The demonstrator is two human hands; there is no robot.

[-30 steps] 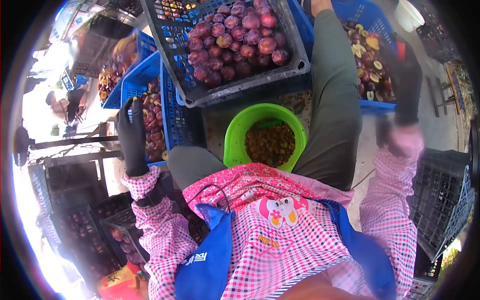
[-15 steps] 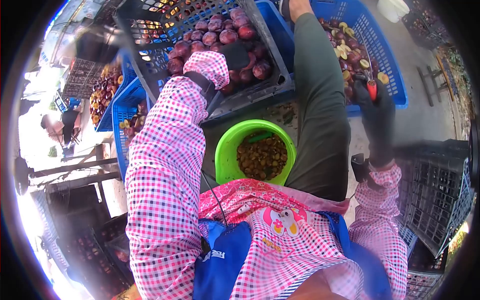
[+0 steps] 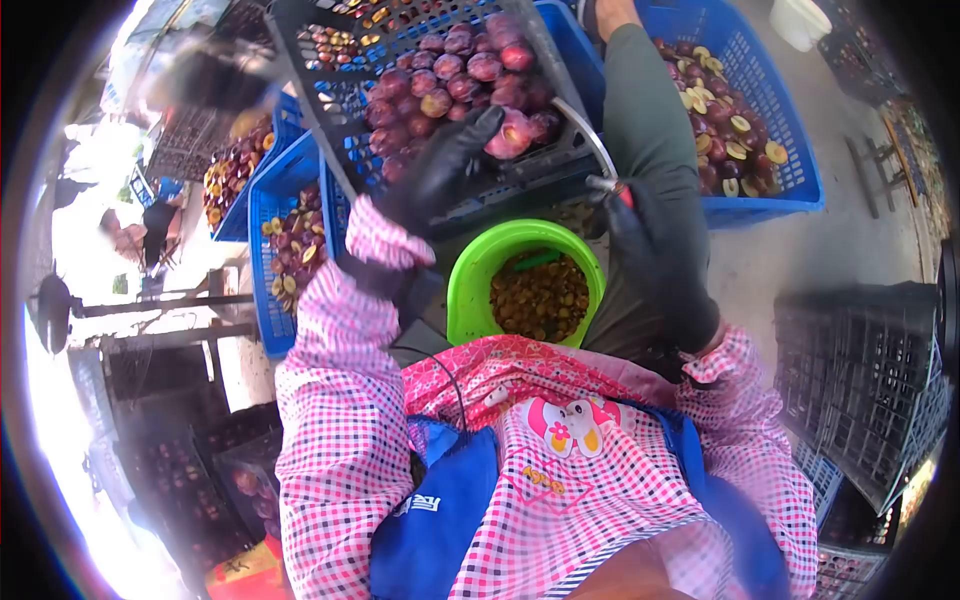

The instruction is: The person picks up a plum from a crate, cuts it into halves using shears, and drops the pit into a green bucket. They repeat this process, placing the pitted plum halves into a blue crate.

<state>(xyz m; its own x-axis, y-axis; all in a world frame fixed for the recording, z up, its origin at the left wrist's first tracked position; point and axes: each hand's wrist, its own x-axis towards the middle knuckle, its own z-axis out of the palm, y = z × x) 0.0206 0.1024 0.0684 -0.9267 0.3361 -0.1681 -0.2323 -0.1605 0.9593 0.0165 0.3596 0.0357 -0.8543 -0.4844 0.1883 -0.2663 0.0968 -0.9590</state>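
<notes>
My left hand (image 3: 445,165), in a black glove, is closed on a plum (image 3: 510,136) at its fingertips, over the near edge of a black crate (image 3: 345,165) of whole plums (image 3: 455,75). My right hand (image 3: 660,235), also black-gloved, grips a knife by its red handle (image 3: 626,195). Its thin, slightly curved metal blade (image 3: 590,135) points up and left, just right of the held plum. Below and between my hands stands a green bucket (image 3: 465,285) with small brown pieces and a green object inside.
A blue basket (image 3: 775,95) of cut plums stands beyond my leg. Another blue basket (image 3: 268,325) with cut plums is at the left. Black crates (image 3: 850,390) are stacked at the right, and a white bucket (image 3: 800,22) sits far right.
My right hand has come left with the knife from the blue basket to beside the crate. My left hand has drawn back from the pile with a plum.
</notes>
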